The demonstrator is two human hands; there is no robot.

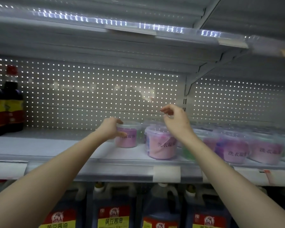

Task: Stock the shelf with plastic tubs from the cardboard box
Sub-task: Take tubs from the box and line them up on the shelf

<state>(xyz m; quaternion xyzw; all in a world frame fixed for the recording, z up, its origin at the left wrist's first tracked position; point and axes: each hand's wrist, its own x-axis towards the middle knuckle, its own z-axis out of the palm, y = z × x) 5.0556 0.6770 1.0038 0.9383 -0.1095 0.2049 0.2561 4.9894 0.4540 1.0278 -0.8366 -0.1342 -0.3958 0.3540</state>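
Pink-filled clear plastic tub (128,139), lidded, sits in the grip of the left hand (111,127); right hand (175,119) loosely curled, empty.

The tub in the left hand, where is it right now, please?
Head view, centre: the tub stands on the shelf, just left of another pink tub.

It's dim and grey where I reach. Bright pinpoints shine through the perforated back panel (97,89); white glare smears along the upper shelf rail (105,22) at twelve o'clock. The tubs (234,148) at three o'clock blur most; the shelf edge (89,171) bows.
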